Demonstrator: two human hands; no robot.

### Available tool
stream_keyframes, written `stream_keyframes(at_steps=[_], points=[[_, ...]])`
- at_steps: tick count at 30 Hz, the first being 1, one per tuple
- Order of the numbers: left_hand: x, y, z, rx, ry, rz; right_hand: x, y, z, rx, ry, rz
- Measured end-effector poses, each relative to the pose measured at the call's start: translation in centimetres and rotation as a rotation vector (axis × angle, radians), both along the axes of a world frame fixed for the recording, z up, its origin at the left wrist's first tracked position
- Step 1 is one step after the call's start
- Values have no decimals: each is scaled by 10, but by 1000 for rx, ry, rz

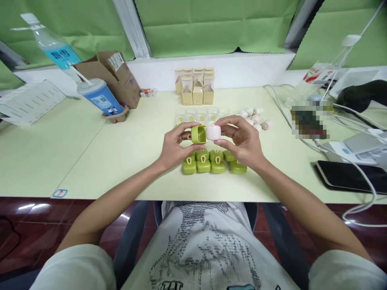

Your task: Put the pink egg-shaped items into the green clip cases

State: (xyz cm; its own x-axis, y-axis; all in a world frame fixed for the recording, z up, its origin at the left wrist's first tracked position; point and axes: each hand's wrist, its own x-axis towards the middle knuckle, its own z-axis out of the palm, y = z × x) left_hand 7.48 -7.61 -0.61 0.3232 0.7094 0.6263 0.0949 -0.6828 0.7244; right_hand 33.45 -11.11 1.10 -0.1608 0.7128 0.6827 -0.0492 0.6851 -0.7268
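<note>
My left hand [178,143] pinches a small olive-green case [198,135], its open side turned to the right and a yellow loop on its left end. Right beside that opening, my right hand [240,139] grips a small pale pink rounded piece [213,132] between thumb and fingers. The two pieces are close together; I cannot tell if they touch. Below the hands, several green cases with yellow loops [204,164] sit in rows on the table. Behind the hands stand clear cups [201,114] with yellow marks inside. More pale pinkish pieces [255,118] lie in a loose group to the right.
Small open cardboard boxes [198,93] stand at the back. To the left are a blue drink cup [104,98], a brown carton [125,80] and a tilted bottle [56,46]. At right lie a black phone [353,176], white cables [367,177] and a plastic bottle [317,76].
</note>
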Motion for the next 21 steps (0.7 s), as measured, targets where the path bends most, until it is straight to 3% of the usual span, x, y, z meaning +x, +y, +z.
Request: stream_keyframes(at_steps=[9, 21], points=[[5, -17, 1, 108, 39, 49, -2, -1, -1, 6, -117, -62], [1, -15, -4, 50, 145, 86, -8, -5, -12, 21, -217, -169]])
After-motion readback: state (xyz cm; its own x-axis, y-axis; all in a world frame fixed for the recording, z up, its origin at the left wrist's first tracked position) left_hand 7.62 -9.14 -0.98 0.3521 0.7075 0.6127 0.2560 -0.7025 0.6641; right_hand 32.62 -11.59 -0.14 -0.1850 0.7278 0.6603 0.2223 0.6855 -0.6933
